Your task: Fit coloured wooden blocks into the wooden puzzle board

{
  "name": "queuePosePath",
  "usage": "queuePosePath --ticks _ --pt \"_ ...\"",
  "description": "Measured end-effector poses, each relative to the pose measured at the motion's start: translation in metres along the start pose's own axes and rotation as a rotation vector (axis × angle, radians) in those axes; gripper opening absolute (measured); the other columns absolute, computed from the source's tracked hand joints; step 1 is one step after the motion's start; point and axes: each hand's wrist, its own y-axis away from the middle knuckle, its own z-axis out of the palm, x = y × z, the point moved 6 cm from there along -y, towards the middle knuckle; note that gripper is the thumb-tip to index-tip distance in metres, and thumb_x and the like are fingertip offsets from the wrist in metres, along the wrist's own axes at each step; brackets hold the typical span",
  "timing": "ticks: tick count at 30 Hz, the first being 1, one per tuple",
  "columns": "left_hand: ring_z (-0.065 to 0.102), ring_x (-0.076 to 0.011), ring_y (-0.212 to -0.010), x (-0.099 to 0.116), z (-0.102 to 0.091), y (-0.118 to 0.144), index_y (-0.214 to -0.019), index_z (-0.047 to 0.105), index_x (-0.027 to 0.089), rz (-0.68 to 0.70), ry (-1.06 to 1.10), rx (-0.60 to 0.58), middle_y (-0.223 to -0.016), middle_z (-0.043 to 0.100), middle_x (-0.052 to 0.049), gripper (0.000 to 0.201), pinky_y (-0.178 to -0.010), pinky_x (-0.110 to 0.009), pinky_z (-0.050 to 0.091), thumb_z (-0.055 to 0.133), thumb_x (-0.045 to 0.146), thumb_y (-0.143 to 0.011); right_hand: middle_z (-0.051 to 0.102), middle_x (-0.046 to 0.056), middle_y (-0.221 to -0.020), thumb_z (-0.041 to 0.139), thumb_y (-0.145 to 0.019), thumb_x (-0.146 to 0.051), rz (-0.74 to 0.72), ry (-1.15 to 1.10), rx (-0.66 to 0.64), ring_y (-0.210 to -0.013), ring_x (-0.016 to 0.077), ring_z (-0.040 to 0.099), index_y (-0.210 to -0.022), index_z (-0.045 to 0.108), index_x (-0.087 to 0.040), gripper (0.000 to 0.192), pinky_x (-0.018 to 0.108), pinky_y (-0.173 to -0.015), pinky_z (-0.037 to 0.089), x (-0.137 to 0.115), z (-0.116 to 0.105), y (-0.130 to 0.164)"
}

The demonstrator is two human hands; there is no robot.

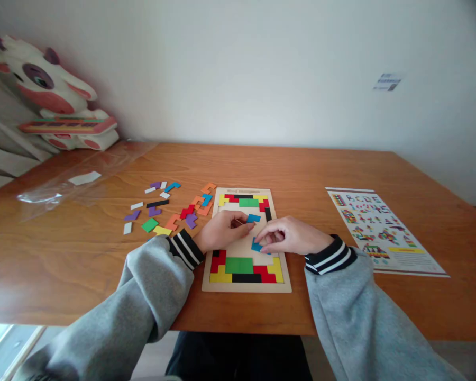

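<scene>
A wooden puzzle board [246,288] lies before me, its top and bottom edges lined with red, yellow, black and green pieces around a bare middle. Over the board's left side, my left hand [227,230] is closed, its fingertips at a small blue puzzle piece [253,218]. My right hand [295,236] comes in from the right and pinches a second blue puzzle piece [256,245] between thumb and fingers, just above the bare middle. The fingers partly cover both blue pieces. A green piece [238,265] sits low in the board.
Loose coloured pieces, such as a green one [149,225] and a black bar [157,203], are scattered left of the board. A clear plastic bag [55,198] and a cow toy with keyboard [63,100] stand farther left. To the right lies a printed sheet [404,254].
</scene>
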Motion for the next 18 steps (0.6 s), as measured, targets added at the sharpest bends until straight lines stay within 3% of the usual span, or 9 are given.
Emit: queuePosePath --ticks 4,9,14,18 --pt "0.050 -0.0112 -0.060 0.002 -0.001 0.000 -0.078 0.063 0.014 0.031 -0.038 -0.005 -0.067 0.058 0.001 0.040 -0.054 -0.023 0.036 0.063 0.053 -0.084 0.067 0.000 -0.080 0.079 -0.076 -0.046 0.057 0.029 -0.011 -0.059 0.0101 0.047 -0.117 0.070 -0.017 0.051 0.024 -0.055 0.037 0.004 0.000 0.000" --pt "0.052 -0.0112 -0.061 0.003 -0.001 0.000 -0.077 0.061 0.015 0.010 -0.009 0.008 -0.067 0.059 0.001 0.039 -0.056 -0.023 0.039 0.065 0.053 -0.083 0.065 0.002 -0.085 0.080 -0.074 -0.050 -0.001 0.067 -0.045 -0.066 0.0108 0.051 -0.100 0.075 -0.017 0.042 0.024 -0.059 0.040 0.000 0.003 0.000" --pt "0.052 -0.0103 -0.059 0.004 -0.001 0.000 -0.075 0.060 0.015 0.013 -0.009 0.015 -0.065 0.059 0.002 0.036 -0.055 -0.022 0.039 0.066 0.049 -0.083 0.064 0.004 -0.088 0.079 -0.072 -0.057 -0.030 0.084 -0.065 -0.070 0.0124 0.054 -0.099 0.075 -0.017 0.048 0.025 -0.061 0.043 -0.004 0.004 0.003" --pt "0.053 -0.0104 -0.060 0.003 -0.001 0.000 -0.077 0.061 0.015 0.008 -0.009 0.016 -0.066 0.061 0.001 0.035 -0.055 -0.022 0.039 0.067 0.049 -0.083 0.065 0.004 -0.082 0.073 -0.078 -0.058 -0.025 0.096 -0.059 -0.070 0.0136 0.056 -0.084 0.077 -0.017 0.041 0.027 -0.063 0.044 -0.007 0.004 0.004"
